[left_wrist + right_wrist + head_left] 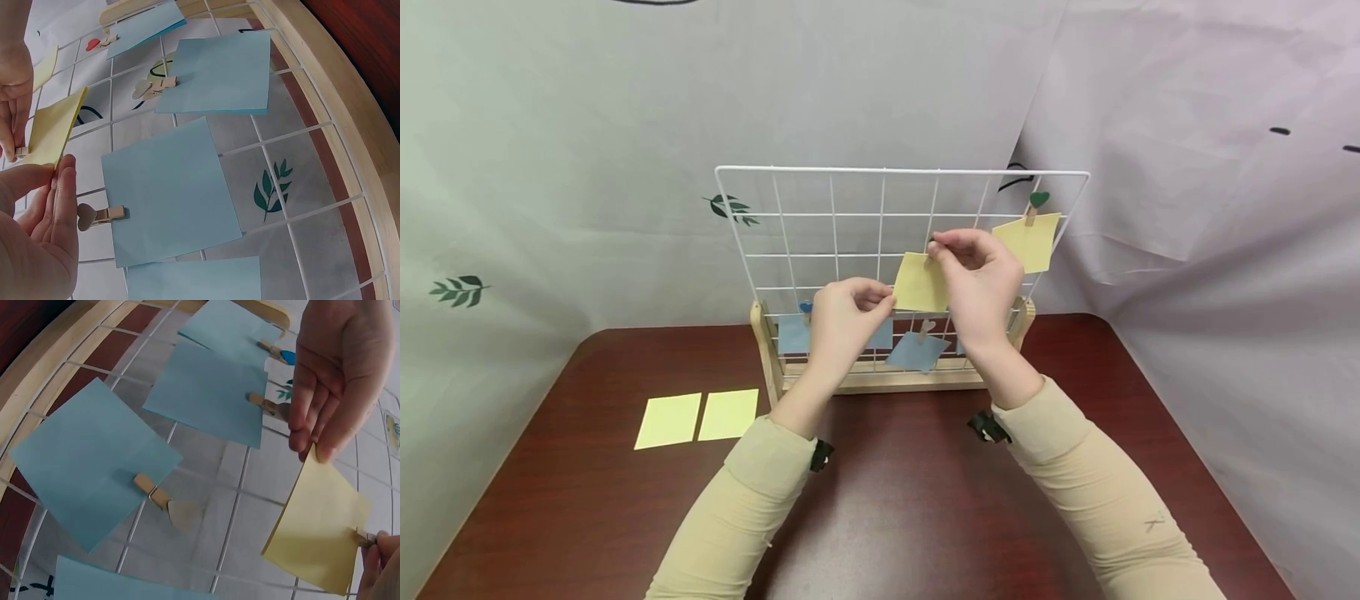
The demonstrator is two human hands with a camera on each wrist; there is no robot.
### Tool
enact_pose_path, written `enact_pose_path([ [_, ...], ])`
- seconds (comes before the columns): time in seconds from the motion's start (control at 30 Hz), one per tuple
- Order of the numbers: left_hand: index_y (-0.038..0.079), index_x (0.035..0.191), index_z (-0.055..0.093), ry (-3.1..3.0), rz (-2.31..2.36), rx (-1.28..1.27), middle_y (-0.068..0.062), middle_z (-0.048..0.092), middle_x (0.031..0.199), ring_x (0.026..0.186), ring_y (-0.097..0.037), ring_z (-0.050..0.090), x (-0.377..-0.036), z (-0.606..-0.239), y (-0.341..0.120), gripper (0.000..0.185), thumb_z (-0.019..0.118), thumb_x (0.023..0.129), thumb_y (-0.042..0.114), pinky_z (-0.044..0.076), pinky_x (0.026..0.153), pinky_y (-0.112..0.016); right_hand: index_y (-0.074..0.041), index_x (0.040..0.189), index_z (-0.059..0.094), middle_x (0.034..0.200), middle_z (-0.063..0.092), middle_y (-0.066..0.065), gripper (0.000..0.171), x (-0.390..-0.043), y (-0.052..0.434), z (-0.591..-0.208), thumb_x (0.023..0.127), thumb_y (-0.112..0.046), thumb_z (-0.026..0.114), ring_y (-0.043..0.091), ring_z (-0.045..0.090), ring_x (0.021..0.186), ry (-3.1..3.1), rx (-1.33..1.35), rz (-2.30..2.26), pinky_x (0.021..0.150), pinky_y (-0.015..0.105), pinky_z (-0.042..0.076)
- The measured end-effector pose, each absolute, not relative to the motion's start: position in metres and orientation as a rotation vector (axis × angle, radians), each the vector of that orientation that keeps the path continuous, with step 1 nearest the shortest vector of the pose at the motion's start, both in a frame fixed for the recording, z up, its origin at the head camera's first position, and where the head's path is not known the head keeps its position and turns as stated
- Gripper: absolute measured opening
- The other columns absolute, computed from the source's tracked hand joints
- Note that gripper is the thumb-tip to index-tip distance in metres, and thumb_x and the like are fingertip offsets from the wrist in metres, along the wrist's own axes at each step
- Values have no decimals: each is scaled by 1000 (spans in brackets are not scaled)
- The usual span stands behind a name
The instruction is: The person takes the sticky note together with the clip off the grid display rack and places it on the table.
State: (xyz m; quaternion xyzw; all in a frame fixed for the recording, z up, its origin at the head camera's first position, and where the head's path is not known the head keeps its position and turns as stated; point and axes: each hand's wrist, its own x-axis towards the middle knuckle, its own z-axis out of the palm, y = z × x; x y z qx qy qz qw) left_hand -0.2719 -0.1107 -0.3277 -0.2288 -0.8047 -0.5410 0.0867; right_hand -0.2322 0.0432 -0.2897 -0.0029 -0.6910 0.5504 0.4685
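Thumb and fingertips of my left hand [841, 321] pinch the left edge of a yellow paper note [919, 285], held up against a white wire grid [880, 171]. At the note's upper right, my right hand [988, 287] pinches a small wooden clothespin [364, 537] that sits on the paper's edge in the right wrist view. Below and around the hands, several blue notes [169, 187] hang from the grid by wooden clothespins [150, 489] with heart ends. Another yellow note [1037, 246] hangs at the upper right under a green-heart clothespin [1038, 200].
Two yellow notes [668, 421] lie side by side on the dark red table [887, 508], left of the grid. A wooden base [910, 382] carries the grid upright. Behind it hangs a pale cloth [625, 100] with leaf prints.
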Motion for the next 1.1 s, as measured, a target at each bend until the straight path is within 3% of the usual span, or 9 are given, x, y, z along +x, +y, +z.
enact_pose_path([
  [0.1,1,100,83,-2395,-1598,-681,-13,83,90,79,-25,80,-272,-328,-111,12,80,94,11,66,74,-36,5,91,80,90,81,21,4,-231,44,-289,88,8,80,-6,71,73,-1726,49,1276,74,17,61],
  [0.23,2,101,83,-2396,-1591,-683,-13,83,90,79,-25,80,-271,-327,-111,12,80,94,11,66,75,-37,7,92,80,91,80,23,4,-230,44,-288,88,8,79,-11,69,74,-1766,79,1216,74,15,60],
  [0.47,1,100,83,-2395,-1609,-685,-13,83,90,79,-26,80,-271,-327,-111,12,80,94,11,67,76,-39,8,91,79,87,79,26,4,-230,47,-283,88,8,80,-5,68,68,-1765,17,1312,68,15,57],
  [0.73,1,100,83,-2394,-1613,-683,-14,83,91,79,-26,80,-269,-327,-111,12,81,94,11,67,76,-40,6,91,79,88,79,24,4,-229,48,-283,87,6,82,-3,70,69,-1765,6,1334,70,16,59],
  [1.1,1,100,83,-2390,-1608,-689,-14,83,91,79,-26,80,-268,-328,-111,12,81,94,11,67,75,-38,4,103,81,97,81,22,13,-223,52,-279,90,4,81,-7,69,76,-1903,43,1228,74,13,58],
])
